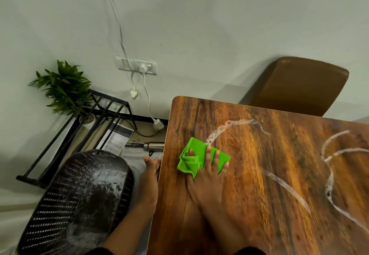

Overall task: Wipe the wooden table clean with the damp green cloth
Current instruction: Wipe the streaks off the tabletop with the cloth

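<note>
Pressing right hand (207, 177) flat, fingers spread, onto thin, crumpled bright green cloth (199, 158), near left edge of dark-grained wooden table (259, 175). Resting left hand (149, 167) against that edge, fingers loosely curved, holding nothing. Judging cloth soft, light, prone to bunching; pinning through its middle best. Noting white foamy streaks (229, 127) running off right and far, not yet wiped.
</note>
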